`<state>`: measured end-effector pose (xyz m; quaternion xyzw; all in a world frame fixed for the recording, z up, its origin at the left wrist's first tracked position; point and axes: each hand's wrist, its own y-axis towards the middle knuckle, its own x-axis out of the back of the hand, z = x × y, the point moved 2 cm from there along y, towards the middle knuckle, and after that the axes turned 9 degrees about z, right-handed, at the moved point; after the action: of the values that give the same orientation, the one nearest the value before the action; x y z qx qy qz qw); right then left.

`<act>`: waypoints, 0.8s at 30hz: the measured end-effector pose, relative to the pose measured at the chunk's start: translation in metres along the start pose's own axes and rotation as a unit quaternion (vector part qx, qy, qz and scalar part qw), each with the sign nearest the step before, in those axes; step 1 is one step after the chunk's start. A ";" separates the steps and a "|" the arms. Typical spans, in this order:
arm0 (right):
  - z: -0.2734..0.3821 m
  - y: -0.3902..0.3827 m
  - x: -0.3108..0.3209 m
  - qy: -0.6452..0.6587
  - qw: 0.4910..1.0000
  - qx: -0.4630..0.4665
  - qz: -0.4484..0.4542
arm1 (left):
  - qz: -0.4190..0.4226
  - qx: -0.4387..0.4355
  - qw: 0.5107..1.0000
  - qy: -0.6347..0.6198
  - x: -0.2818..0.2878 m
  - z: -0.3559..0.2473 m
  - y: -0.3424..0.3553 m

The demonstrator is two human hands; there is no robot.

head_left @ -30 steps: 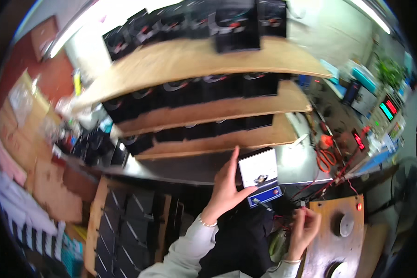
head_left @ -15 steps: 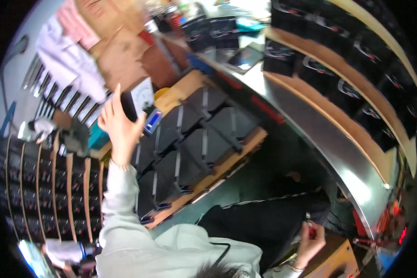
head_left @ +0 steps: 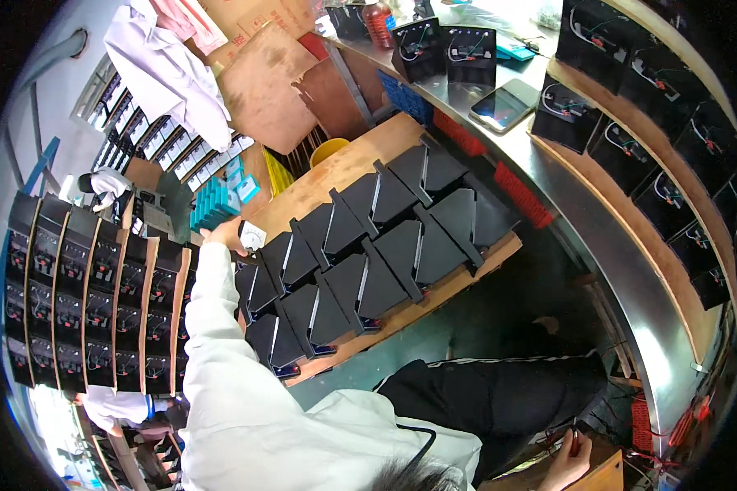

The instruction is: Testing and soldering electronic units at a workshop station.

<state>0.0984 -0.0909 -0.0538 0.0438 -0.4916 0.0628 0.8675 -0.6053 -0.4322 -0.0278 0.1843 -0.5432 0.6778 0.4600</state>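
My left hand (head_left: 224, 235) is stretched out to the far left end of a wooden board. Its fingers are around a black meter box with a white dial face (head_left: 253, 237), partly hidden by the hand. Beside it, rows of black angular casings (head_left: 368, 282) lie tilted and overlapping on the board (head_left: 499, 252). Low at the right, my right hand (head_left: 571, 462) is closed on a small red-handled tool (head_left: 576, 444), whose kind I cannot make out.
A metal workbench (head_left: 585, 237) curves along the right, carrying a phone (head_left: 504, 106) and shelved black units (head_left: 565, 110). Stacked racks of similar units (head_left: 90, 303) stand left. Teal boxes (head_left: 213, 204) lie beyond my left hand. Another person (head_left: 106, 190) works at far left.
My left hand has come down with the meter box to the left end of the rows. My right hand stays low, holding the red-handled tool. The view has shifted.
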 end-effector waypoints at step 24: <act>-0.013 -0.063 0.022 0.103 0.988 -0.032 -0.112 | -0.800 -0.515 0.246 -0.183 0.217 -0.540 -0.625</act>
<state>0.1306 -0.1496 -0.0422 0.0643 -0.3937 -0.0468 0.9158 -0.0660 0.1410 0.3043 0.3672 -0.4193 -0.5154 0.6509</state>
